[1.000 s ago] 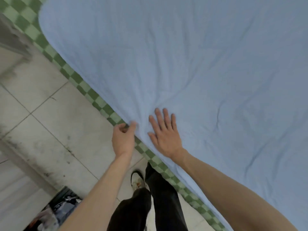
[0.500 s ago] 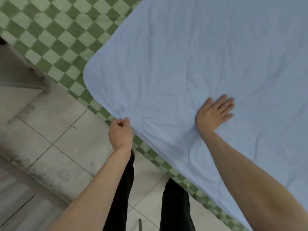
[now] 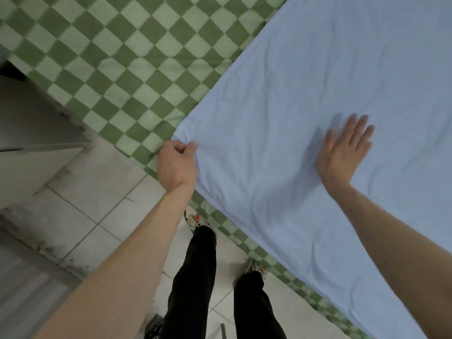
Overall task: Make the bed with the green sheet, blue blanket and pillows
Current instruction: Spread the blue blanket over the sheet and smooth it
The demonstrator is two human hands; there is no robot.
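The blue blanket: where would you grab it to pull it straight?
Probably at its near corner, from the floor side. The left hand already pinches the blue blanket there, where its edges meet over the green sheet; the right hand lies flat on top.

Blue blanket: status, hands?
Left hand pinching blue blanket corner. Right hand flat on it. Green sheet exposed beyond. Nothing in the way.

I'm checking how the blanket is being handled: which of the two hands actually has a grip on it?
The left hand: its fingers pinch the corner of the blue blanket. The right hand has straight, spread fingers out over the blanket instead.
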